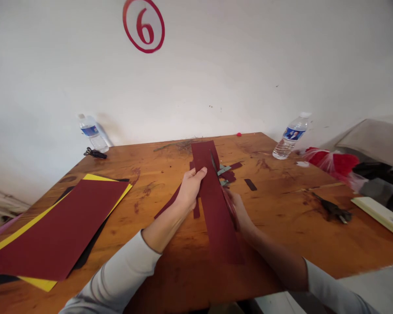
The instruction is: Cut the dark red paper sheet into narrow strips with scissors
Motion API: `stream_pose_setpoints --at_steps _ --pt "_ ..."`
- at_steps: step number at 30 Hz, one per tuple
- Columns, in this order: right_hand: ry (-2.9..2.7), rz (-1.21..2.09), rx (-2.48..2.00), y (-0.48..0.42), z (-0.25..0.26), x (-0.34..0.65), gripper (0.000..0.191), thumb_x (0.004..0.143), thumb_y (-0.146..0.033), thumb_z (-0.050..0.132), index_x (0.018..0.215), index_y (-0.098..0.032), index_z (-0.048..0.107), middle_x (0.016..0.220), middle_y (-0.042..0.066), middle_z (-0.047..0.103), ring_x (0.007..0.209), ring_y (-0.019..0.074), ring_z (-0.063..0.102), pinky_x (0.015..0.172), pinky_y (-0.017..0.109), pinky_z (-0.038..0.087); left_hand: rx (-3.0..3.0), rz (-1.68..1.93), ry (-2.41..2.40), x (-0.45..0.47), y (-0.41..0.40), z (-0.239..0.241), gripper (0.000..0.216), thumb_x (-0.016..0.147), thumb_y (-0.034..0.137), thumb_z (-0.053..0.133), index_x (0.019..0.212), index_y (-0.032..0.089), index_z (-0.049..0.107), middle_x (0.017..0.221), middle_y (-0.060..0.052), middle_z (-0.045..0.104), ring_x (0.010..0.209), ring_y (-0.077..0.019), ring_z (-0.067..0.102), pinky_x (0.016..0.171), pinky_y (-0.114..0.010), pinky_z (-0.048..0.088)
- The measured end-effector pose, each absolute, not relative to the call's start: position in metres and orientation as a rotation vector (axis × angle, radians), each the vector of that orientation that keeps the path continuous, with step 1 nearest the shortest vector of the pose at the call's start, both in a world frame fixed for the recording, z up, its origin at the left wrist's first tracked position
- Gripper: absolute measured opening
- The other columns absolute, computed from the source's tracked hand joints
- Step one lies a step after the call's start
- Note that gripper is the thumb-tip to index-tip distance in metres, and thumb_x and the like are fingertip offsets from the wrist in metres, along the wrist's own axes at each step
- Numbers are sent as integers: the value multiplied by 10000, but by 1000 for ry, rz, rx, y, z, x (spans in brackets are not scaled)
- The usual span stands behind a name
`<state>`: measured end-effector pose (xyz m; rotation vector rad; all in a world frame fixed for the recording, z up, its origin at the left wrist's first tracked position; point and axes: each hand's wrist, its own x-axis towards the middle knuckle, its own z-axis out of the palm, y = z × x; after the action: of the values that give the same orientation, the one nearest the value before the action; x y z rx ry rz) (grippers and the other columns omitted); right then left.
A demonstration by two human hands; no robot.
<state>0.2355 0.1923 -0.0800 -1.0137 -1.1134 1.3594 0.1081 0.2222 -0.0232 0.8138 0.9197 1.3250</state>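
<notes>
My left hand (191, 185) grips a long dark red strip of paper (218, 222) by its left edge, thumb on top. The strip is held up over the table, its far end tilted upward. At its right edge, my right hand (238, 211) is closed on a pair of scissors (229, 205); the handles are mostly hidden by the strip and fingers. One blade lies along the right side of the paper, pointing away from me. Behind the strip are red and grey-green paper scraps (227, 171). More red strips (170, 203) lie beneath my left forearm.
Red, yellow and black sheets (62, 226) are stacked at the left. Water bottles stand at the back left (94, 134) and back right (291, 136). A dark tool (334, 208) lies at right, near a white box (381, 213). A black object (95, 152) sits by the left bottle.
</notes>
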Motion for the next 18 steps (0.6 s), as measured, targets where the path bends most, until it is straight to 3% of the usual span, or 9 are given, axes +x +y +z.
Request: stream_pose_setpoints --at_steps 4,8,13,18 --pt "-1106 1348 -1010 190 -75 236 388 685 -576 799 759 -205 715 697 37 708 722 251 663 605 321 490 810 1307 908 109 222 -25 317 623 405 861 728 168 678 619 -27 706 545 -179 656 571 -299 535" --pt "-1106 1363 -1040 185 -72 233 389 668 -577 797 737 -207 700 655 24 675 619 213 608 554 307 459 780 1283 919 108 221 -24 316 612 400 865 720 165 682 614 -29 707 528 -171 646 564 -297 536" --pt "-1059 1349 -1080 184 -70 232 455 645 -620 788 596 -214 588 567 4 607 543 175 541 528 300 435 796 1289 905 108 221 -23 269 634 364 845 726 159 696 613 -31 714 529 -172 652 556 -286 533" --pt "-1062 1362 -1079 185 -71 232 471 645 -624 791 591 -216 561 549 -4 569 548 170 526 514 290 420 745 1287 931 109 221 -23 253 630 338 841 716 163 682 625 -33 713 529 -165 646 534 -276 520"
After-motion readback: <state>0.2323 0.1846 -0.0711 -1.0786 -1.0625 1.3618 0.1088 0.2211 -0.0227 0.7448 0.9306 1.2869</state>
